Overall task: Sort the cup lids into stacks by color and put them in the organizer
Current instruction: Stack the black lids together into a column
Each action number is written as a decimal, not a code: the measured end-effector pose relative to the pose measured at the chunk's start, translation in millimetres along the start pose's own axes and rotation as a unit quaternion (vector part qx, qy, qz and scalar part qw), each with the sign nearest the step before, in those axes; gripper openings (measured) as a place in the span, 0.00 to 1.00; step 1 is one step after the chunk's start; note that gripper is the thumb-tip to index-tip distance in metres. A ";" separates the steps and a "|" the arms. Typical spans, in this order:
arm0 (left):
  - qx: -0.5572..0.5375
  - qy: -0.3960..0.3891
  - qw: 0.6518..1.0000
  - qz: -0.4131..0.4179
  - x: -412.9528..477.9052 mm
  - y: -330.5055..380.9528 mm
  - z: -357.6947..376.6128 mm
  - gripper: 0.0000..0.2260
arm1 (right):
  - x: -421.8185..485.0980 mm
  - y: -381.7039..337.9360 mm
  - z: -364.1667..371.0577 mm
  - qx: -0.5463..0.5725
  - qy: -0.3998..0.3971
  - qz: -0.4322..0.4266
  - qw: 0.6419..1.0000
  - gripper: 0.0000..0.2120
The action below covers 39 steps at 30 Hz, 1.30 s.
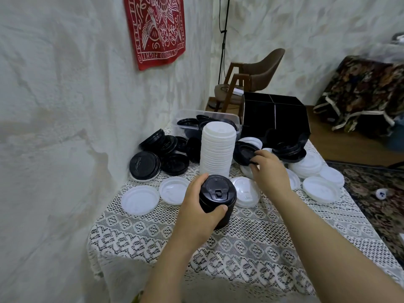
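Observation:
My left hand [197, 207] grips a short stack of black lids [217, 194] above the lace-covered table [251, 248]. My right hand [267, 169] reaches further back and pinches the edge of a single black lid [243, 153], tilted up beside a tall stack of white lids [217, 147]. The black organizer [275, 119] stands at the table's far right, its front compartments dark. Loose black lids [161, 156] lie heaped at the far left, and loose white lids [314, 178] are scattered to the right and along the middle [140, 200].
A clear plastic tub [192, 115] holding black lids sits behind the white stack. More black lids [288, 152] pile up before the organizer. The wall runs close along the table's left side. A brown chair [258, 75] stands behind the table, with carpet on the floor to the right.

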State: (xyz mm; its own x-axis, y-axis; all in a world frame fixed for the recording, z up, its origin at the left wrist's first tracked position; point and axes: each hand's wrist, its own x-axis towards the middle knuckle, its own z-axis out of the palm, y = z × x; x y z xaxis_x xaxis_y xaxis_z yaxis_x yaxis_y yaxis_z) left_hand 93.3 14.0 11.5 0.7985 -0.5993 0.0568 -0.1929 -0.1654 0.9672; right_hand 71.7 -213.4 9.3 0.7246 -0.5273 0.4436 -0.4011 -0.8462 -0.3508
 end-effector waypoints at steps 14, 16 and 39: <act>-0.018 -0.001 1.000 -0.006 -3.6 3.9 0.0 0.33 | -105.6 6.0 -56.1 0.636 0.033 0.495 0.591 0.10; -0.018 -0.001 1.000 -0.006 -3.6 4.2 0.2 0.33 | -113.1 5.5 -60.0 0.609 0.023 0.480 0.631 0.16; -0.004 -0.002 1.000 0.004 -3.8 3.4 -2.1 0.33 | -95.3 40.7 -39.3 0.133 -0.174 0.128 0.967 0.37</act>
State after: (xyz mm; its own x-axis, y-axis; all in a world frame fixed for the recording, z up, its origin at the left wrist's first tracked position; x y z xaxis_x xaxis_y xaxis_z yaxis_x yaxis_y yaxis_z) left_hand 90.8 17.3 15.1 0.7950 -0.6033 0.0636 -0.1950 -0.1550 0.9685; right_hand -35.7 -200.6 -14.8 0.7843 -0.6198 0.0258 -0.4675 -0.6179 -0.6322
